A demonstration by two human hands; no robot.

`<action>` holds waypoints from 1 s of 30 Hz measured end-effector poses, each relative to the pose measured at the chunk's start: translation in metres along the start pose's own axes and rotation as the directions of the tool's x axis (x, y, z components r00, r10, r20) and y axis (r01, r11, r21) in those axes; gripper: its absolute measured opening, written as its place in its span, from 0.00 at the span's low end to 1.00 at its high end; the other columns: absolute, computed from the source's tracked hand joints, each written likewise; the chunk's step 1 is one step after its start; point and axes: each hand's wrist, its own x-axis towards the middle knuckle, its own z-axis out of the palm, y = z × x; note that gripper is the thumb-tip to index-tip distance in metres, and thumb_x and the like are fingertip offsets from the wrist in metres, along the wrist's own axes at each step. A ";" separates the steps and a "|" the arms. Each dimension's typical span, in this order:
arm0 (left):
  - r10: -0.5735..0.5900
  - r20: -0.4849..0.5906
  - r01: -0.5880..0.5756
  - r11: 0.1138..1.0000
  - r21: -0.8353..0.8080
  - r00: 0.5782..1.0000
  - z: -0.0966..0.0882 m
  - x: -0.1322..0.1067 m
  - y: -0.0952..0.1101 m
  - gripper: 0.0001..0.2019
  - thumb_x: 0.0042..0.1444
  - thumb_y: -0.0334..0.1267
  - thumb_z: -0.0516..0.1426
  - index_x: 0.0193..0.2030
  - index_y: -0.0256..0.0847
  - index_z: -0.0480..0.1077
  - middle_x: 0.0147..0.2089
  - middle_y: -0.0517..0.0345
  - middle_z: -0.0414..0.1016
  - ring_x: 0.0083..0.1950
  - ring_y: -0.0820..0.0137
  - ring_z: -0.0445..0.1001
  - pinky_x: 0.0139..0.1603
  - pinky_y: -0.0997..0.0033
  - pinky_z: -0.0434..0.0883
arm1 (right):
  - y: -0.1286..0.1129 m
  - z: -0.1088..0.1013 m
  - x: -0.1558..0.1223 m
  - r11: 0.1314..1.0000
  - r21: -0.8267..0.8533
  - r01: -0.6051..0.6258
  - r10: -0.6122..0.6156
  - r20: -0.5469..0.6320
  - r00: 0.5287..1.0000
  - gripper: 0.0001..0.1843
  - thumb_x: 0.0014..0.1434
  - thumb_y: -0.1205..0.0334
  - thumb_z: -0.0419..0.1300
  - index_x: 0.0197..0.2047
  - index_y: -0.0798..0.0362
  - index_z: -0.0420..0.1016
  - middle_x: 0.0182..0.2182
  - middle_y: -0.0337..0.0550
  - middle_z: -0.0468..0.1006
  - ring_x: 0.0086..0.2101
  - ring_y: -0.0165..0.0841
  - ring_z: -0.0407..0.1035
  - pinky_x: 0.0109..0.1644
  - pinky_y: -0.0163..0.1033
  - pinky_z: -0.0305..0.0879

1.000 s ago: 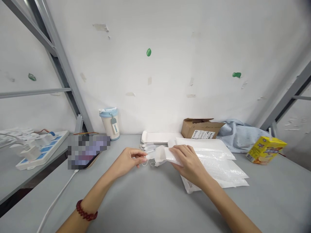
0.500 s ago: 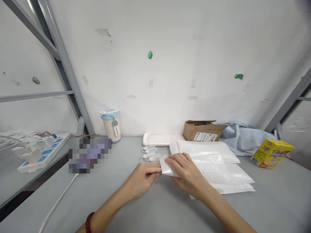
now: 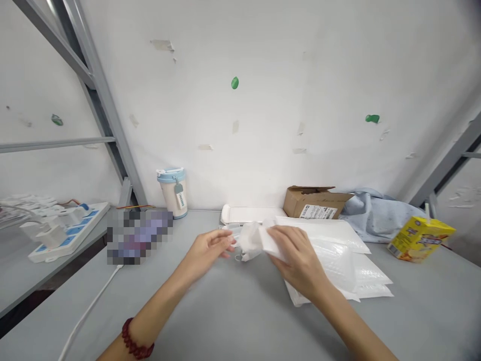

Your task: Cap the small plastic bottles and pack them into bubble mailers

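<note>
My right hand is closed on a small white bubble-wrap pouch, held just above the grey table with its open mouth turned left. At that mouth my left hand pinches a small white part with a thin wire loop. A red bead bracelet is on my left wrist. Under my right hand lies a stack of white bubble-wrap pouches.
Behind the hands lie a white flat tray, a brown cardboard box and a light blue cloth. A yellow carton stands at right. A blue-lidded cup, a pixelated patch, a power strip and a white cable are at left.
Half a second ago both hands were pressed together low on the pouch. Now they have lifted and come apart, the left hand at the pouch's opened mouth.
</note>
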 end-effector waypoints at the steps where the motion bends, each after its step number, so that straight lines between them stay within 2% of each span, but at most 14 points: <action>1: -0.004 0.084 0.006 1.000 -0.022 0.996 0.003 -0.001 -0.001 0.18 0.50 0.47 0.55 0.42 0.36 0.70 0.35 0.54 0.75 0.36 0.69 0.72 0.38 0.72 0.68 | -0.005 0.002 0.000 0.999 0.006 0.038 -0.038 0.041 0.998 0.19 0.54 0.72 0.53 0.50 0.56 0.62 0.42 0.51 0.72 0.43 0.39 0.64 0.45 0.47 0.60; 3: -0.011 0.224 0.018 0.999 -0.030 0.975 0.008 -0.004 -0.004 0.14 0.50 0.46 0.55 0.33 0.35 0.72 0.29 0.57 0.73 0.30 0.72 0.69 0.32 0.75 0.66 | -0.014 0.004 0.000 0.994 0.026 0.107 -0.109 0.126 0.986 0.18 0.54 0.72 0.52 0.50 0.56 0.63 0.43 0.51 0.72 0.44 0.39 0.65 0.47 0.48 0.60; 5: -0.045 0.279 0.047 0.999 -0.001 0.959 0.012 -0.006 -0.006 0.13 0.48 0.43 0.57 0.23 0.34 0.69 0.22 0.61 0.69 0.24 0.75 0.65 0.27 0.77 0.63 | -0.022 0.005 -0.001 0.989 0.005 0.145 -0.144 0.187 0.972 0.19 0.55 0.70 0.51 0.52 0.57 0.63 0.48 0.53 0.71 0.48 0.40 0.63 0.51 0.50 0.59; 7: -0.101 0.251 0.102 0.995 0.012 0.963 0.016 -0.007 -0.007 0.10 0.45 0.40 0.58 0.21 0.34 0.68 0.19 0.63 0.66 0.23 0.76 0.63 0.24 0.78 0.60 | -0.025 0.004 -0.002 0.983 -0.057 0.174 -0.158 0.220 0.963 0.22 0.55 0.71 0.49 0.54 0.59 0.62 0.52 0.56 0.67 0.53 0.42 0.59 0.53 0.53 0.57; 10: -0.164 0.142 0.167 0.986 -0.007 0.976 0.022 -0.007 -0.008 0.09 0.42 0.39 0.60 0.22 0.35 0.68 0.20 0.64 0.65 0.24 0.76 0.62 0.23 0.78 0.59 | -0.029 0.003 -0.003 0.951 -0.182 0.250 -0.205 0.235 0.950 0.26 0.53 0.77 0.44 0.56 0.62 0.60 0.55 0.58 0.64 0.57 0.43 0.53 0.54 0.54 0.57; 13: -0.195 0.052 0.196 0.981 0.002 0.979 0.028 -0.006 -0.011 0.11 0.42 0.41 0.59 0.20 0.36 0.65 0.18 0.65 0.61 0.22 0.75 0.61 0.21 0.78 0.58 | -0.036 0.006 -0.005 0.904 -0.264 0.337 -0.277 0.242 0.930 0.26 0.55 0.79 0.42 0.57 0.64 0.60 0.54 0.57 0.65 0.57 0.43 0.54 0.53 0.52 0.59; 16: -0.207 0.034 0.207 0.978 -0.010 0.978 0.029 -0.006 -0.015 0.13 0.45 0.43 0.57 0.19 0.37 0.62 0.16 0.65 0.59 0.19 0.76 0.59 0.19 0.77 0.57 | -0.043 0.010 -0.006 0.899 -0.297 0.322 -0.275 0.190 0.943 0.23 0.56 0.79 0.42 0.54 0.67 0.63 0.52 0.58 0.68 0.56 0.44 0.56 0.52 0.51 0.59; 21: -0.105 0.165 0.123 0.986 -0.108 0.981 0.025 -0.006 -0.014 0.17 0.50 0.47 0.55 0.19 0.36 0.64 0.18 0.62 0.63 0.20 0.76 0.60 0.20 0.77 0.58 | -0.042 0.014 -0.007 0.929 -0.306 0.207 -0.185 0.100 0.978 0.21 0.56 0.78 0.44 0.51 0.63 0.67 0.48 0.56 0.71 0.51 0.42 0.61 0.50 0.50 0.58; 24: -0.053 0.060 0.058 0.995 -0.080 0.997 0.027 -0.006 -0.012 0.21 0.50 0.52 0.54 0.18 0.37 0.61 0.16 0.64 0.60 0.19 0.77 0.59 0.20 0.77 0.57 | -0.041 0.014 -0.007 0.942 -0.315 0.117 -0.095 0.085 0.992 0.21 0.55 0.78 0.45 0.50 0.60 0.67 0.44 0.54 0.71 0.46 0.42 0.62 0.48 0.50 0.58; 27: 0.017 -0.079 -0.019 0.999 -0.031 0.997 0.031 -0.005 -0.012 0.23 0.51 0.53 0.53 0.15 0.38 0.56 0.14 0.67 0.54 0.17 0.78 0.56 0.18 0.78 0.55 | -0.042 0.017 -0.008 0.938 -0.335 0.088 -0.041 0.144 0.989 0.24 0.53 0.76 0.46 0.53 0.59 0.65 0.43 0.55 0.70 0.45 0.44 0.61 0.47 0.52 0.58; 28: 0.054 -0.098 -0.056 0.998 -0.021 0.994 0.032 -0.006 -0.013 0.23 0.52 0.52 0.52 0.16 0.38 0.56 0.14 0.66 0.54 0.18 0.77 0.57 0.18 0.77 0.56 | -0.042 0.018 -0.009 0.934 -0.346 0.086 -0.031 0.162 0.986 0.24 0.52 0.76 0.46 0.54 0.60 0.64 0.44 0.56 0.69 0.45 0.45 0.60 0.47 0.53 0.57; 30: 0.141 -0.084 -0.141 0.990 0.014 0.986 0.033 -0.008 -0.014 0.20 0.56 0.50 0.48 0.22 0.37 0.63 0.18 0.64 0.61 0.20 0.76 0.61 0.21 0.77 0.60 | -0.041 0.021 -0.010 0.922 -0.379 0.081 -0.013 0.178 0.984 0.25 0.52 0.76 0.46 0.54 0.61 0.62 0.45 0.58 0.68 0.46 0.46 0.59 0.47 0.55 0.55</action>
